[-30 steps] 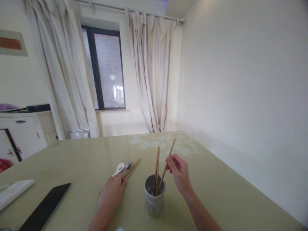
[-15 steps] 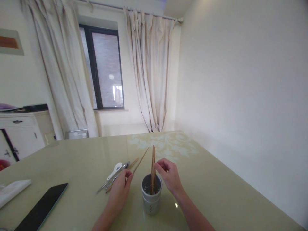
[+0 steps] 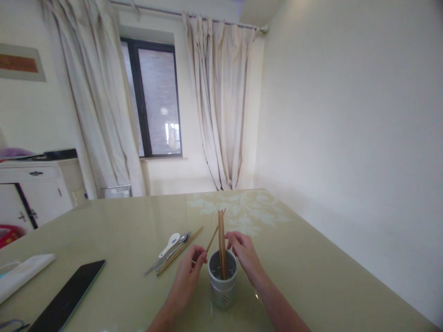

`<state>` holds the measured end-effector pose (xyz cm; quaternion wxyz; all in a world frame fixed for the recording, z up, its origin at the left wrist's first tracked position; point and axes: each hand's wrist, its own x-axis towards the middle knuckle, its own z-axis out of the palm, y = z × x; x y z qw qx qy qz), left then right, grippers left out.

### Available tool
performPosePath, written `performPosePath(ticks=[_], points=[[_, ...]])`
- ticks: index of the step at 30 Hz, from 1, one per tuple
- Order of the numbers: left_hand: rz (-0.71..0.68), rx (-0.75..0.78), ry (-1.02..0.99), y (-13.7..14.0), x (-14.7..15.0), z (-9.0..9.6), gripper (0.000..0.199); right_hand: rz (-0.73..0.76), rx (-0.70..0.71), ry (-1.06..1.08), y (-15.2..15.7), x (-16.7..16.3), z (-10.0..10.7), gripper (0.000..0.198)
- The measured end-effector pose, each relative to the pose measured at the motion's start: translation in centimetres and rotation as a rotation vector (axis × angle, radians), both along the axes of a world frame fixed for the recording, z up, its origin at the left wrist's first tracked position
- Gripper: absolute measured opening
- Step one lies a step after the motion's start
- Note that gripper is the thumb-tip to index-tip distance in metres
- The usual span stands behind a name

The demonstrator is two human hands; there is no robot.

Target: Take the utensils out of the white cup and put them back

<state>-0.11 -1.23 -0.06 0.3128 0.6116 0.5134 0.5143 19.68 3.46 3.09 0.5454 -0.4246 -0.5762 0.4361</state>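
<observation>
My left hand point(image 3: 189, 272) is closed in a pinch on a wooden chopstick point(image 3: 212, 238), which slants up to the right behind the cup's rim. Several more chopsticks point(image 3: 222, 244) stand upright in a grey cup point(image 3: 223, 293) with a small dotted pattern. On the cup's right side is my right hand point(image 3: 245, 251), fingers loosely bent and apart, the fingertips right beside the standing chopsticks; whether they touch is hard to see. Left of my left hand lie other chopsticks point(image 3: 180, 251), a white spoon point(image 3: 170, 245) and a metal spoon point(image 3: 183, 238).
A black flat tablet-like device point(image 3: 69, 295) lies on the glossy table point(image 3: 121, 230) at the left. Beyond it is a white object point(image 3: 26, 276). A wall point(image 3: 346, 138) runs along the table's right edge, and curtains point(image 3: 221, 101) hang behind.
My left hand has moved right with its chopstick, away from the lying utensils and up to the cup. My right hand stays beside the standing chopsticks. The view has shifted slightly.
</observation>
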Motion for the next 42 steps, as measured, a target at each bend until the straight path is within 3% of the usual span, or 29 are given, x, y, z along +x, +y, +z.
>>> performPosePath(ticks=[4,11,14,17,19,21,24,28,32,35,39,42], points=[[-0.060,-0.031,0.046,-0.4,1.0,0.4,0.044,0.189,-0.131,0.141,0.0,-0.1,-0.6,0.049],[-0.048,-0.022,0.082,-0.4,1.1,0.8,0.040,0.265,-0.184,0.327,-0.4,-0.6,0.1,0.043],[0.052,0.027,0.231,0.1,-0.2,0.9,0.036,0.071,-0.065,0.339,0.1,0.3,0.6,0.043],[0.299,0.087,0.592,0.5,-2.7,0.9,0.029,-0.242,0.120,0.410,1.1,3.2,1.8,0.043],[0.429,0.039,0.849,0.6,-4.4,0.9,0.031,-0.367,0.211,0.540,1.5,5.3,2.8,0.043],[0.488,-0.041,1.030,0.5,-5.6,0.9,0.033,-0.400,0.245,0.651,1.6,6.6,3.7,0.043],[0.482,-0.139,1.150,0.3,-6.1,1.0,0.033,-0.294,0.199,0.654,1.0,6.4,4.3,0.042],[0.469,-0.195,1.157,0.2,-5.7,1.5,0.027,-0.072,0.142,0.427,-0.4,3.7,3.9,0.041],[0.453,-0.222,1.148,-0.2,-5.5,1.9,0.023,0.031,0.136,0.208,-1.0,2.0,3.3,0.041],[0.457,-0.237,1.146,-0.5,-5.6,1.9,0.024,0.044,0.116,0.103,-0.9,1.6,2.7,0.044],[0.471,-0.216,1.127,-0.2,-5.9,1.3,0.023,0.017,0.061,0.115,-0.2,1.1,1.4,0.050],[0.426,-0.114,0.936,0.4,-5.2,0.7,0.022,-0.006,-0.010,0.122,0.0,0.5,0.3,0.053]])
